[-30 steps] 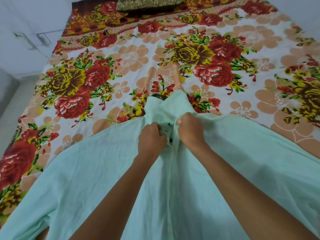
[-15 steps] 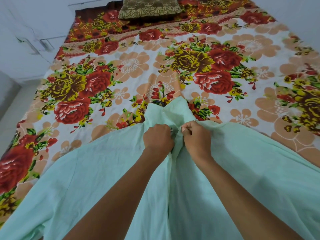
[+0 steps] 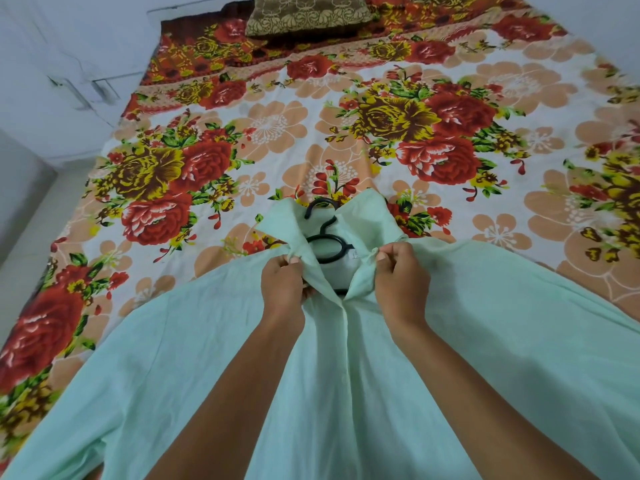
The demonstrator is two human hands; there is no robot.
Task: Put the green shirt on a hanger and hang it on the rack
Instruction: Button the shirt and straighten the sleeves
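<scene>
The pale green shirt (image 3: pixel 485 341) lies spread front-up on the bed, collar pointing away from me. A black plastic hanger (image 3: pixel 323 233) sits inside the neck opening; its hook pokes out past the collar and its shoulders are hidden under the cloth. My left hand (image 3: pixel 284 282) pinches the left collar edge. My right hand (image 3: pixel 398 275) pinches the right collar edge. The two hands hold the collar apart, so the hanger's ring and the neck label show. No rack is in view.
The bed carries a floral sheet (image 3: pixel 270 133) in red, yellow and peach. A brown patterned pillow (image 3: pixel 308 12) lies at its far end. White cabinet fronts (image 3: pixel 69 81) stand left of the bed, with pale floor (image 3: pixel 20 237) between.
My hands, bunched together at the shirt's closed neck before, have moved apart and pulled the collar open. The black hanger, hidden earlier, now shows in the opening.
</scene>
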